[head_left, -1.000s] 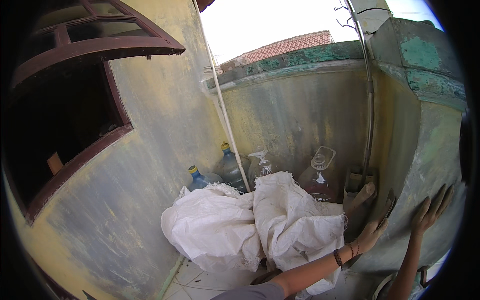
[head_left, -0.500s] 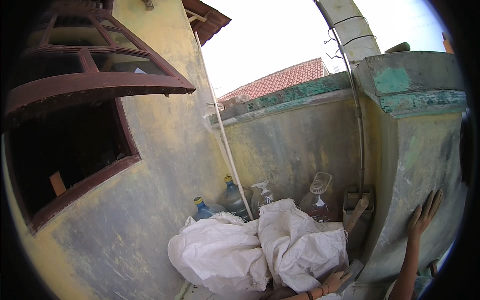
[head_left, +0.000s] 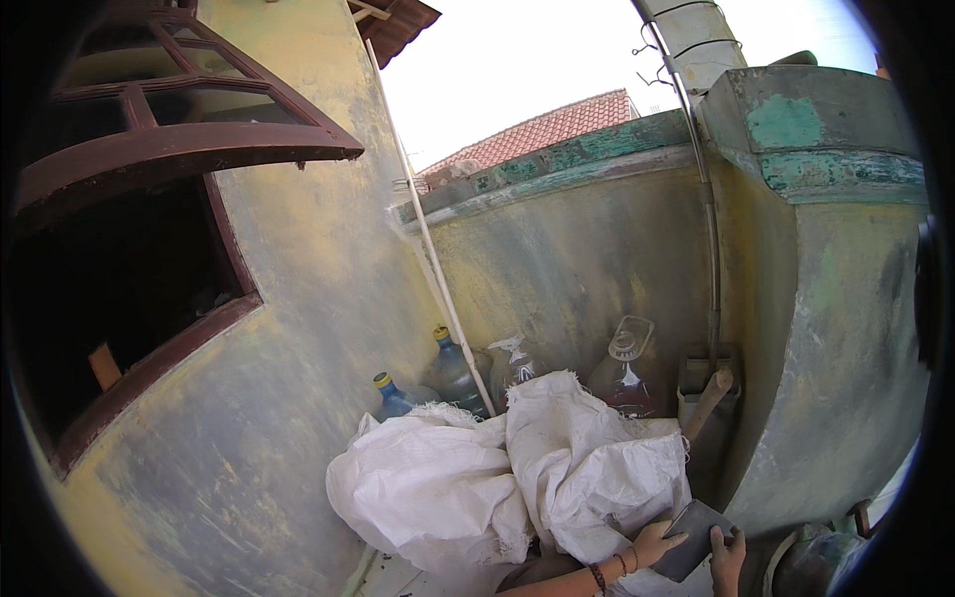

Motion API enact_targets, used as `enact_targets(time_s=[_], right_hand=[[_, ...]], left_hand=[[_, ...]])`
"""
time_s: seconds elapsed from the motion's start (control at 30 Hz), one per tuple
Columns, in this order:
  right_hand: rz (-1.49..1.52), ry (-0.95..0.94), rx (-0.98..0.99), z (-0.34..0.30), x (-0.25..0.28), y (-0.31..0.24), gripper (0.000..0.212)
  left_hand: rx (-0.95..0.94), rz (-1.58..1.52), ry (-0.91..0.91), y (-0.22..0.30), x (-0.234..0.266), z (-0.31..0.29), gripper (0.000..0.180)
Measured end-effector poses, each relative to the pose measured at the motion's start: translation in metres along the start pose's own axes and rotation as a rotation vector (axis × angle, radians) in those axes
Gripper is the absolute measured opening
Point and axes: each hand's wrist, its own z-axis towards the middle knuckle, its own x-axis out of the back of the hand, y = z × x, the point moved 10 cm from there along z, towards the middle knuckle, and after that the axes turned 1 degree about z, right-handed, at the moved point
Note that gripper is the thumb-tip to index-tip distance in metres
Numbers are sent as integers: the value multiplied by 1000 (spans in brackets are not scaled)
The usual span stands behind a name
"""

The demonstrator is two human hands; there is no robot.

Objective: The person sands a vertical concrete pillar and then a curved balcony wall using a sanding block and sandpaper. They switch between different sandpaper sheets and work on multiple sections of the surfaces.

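Observation:
Low on the right, my left hand [head_left: 655, 545] grips the left edge of a dark grey flat rectangular piece [head_left: 686, 545]. Dark bracelets circle that wrist. My right hand [head_left: 729, 557] closes on the right side of the same piece, its thumb lying over the face. What the piece is made of cannot be made out. Just left of my hands, two crumpled white woven sacks [head_left: 587, 478] lie bunched together.
Behind the sacks stand blue water jugs [head_left: 460, 373] and a clear bottle [head_left: 629, 383]. A wooden handle [head_left: 708, 403] leans by a grey bin [head_left: 694, 383]. The weathered pillar [head_left: 846, 328] rises at right; an open window frame [head_left: 189, 144] juts out at left.
My right hand has left the pillar's wall, where it lay flat, and come down onto the dark piece. The left hand still holds it. The view has shifted slightly.

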Motion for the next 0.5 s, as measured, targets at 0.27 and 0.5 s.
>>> enact_targets(time_s=[0.27, 0.5], right_hand=[[285, -147, 112, -13, -2, -54, 19], [-420, -50, 218, -23, 31, -74, 36]], left_hand=[[-105, 106, 282, 124, 60, 31, 57], [-681, -159, 344, 335, 64, 96, 84]])
